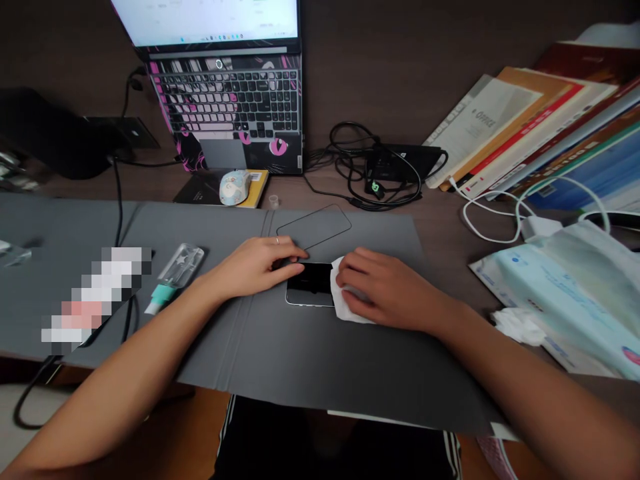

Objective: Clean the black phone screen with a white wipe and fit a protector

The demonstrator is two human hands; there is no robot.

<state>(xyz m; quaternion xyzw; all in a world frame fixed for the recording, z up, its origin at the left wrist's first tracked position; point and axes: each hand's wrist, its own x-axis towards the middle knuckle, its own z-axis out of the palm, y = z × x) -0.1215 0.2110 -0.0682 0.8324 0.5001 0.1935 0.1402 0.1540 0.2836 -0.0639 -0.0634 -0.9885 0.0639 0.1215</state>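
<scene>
Found smartphone (310, 285) roughly parallel to counter's (443, 245) front edge; noted right hand (383, 287) grasping tissue (345, 308) over its right end, left hand (256, 267) loose at rear-left corner.

Glossy phone screen (310, 283), matt paper tissue (346, 311), smooth matt desk mat (280, 353)

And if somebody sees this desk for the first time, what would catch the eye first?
Probably the laptop at the back, left of centre, with its bright screen and pink-and-black pattern. Next, on the gray mat in front, the left hand is at a dark phone's upper left, while the right hand rests on a white tissue over its right end.
</scene>
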